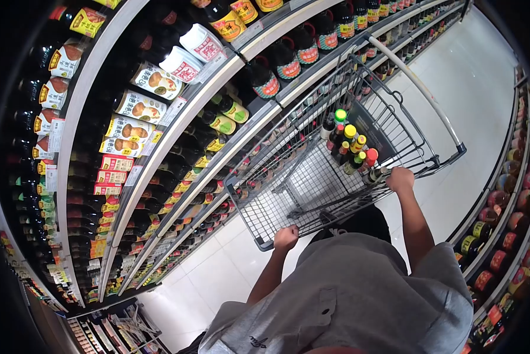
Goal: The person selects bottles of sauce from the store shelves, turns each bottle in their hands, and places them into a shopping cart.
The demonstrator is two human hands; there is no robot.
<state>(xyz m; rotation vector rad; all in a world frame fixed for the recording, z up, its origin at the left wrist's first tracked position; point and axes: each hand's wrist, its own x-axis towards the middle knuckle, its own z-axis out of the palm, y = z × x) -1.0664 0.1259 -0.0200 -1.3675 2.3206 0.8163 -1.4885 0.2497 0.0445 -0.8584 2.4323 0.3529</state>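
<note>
A metal shopping cart (263, 233) stands sideways in front of me, its white handle (421, 88) toward the upper right. My left hand (286, 237) is closed around the near rim by the cart's left corner. Farther right along the same side, my right hand (400, 179) is closed on the rim, beside a dark bottle (372, 176). Several bottles stand upright together inside the basket, among them a green-capped bottle (340, 116), a yellow-capped bottle (350, 132) and a red-capped bottle (371, 158). The left part of the basket shows its bare wire floor.
Long shelves (176, 112) of dark sauce bottles with price tags curve along the left and far side, close to the cart. Another shelf (495, 212) with jars and bottles runs along the right. Pale floor tiles (217, 265) lie below.
</note>
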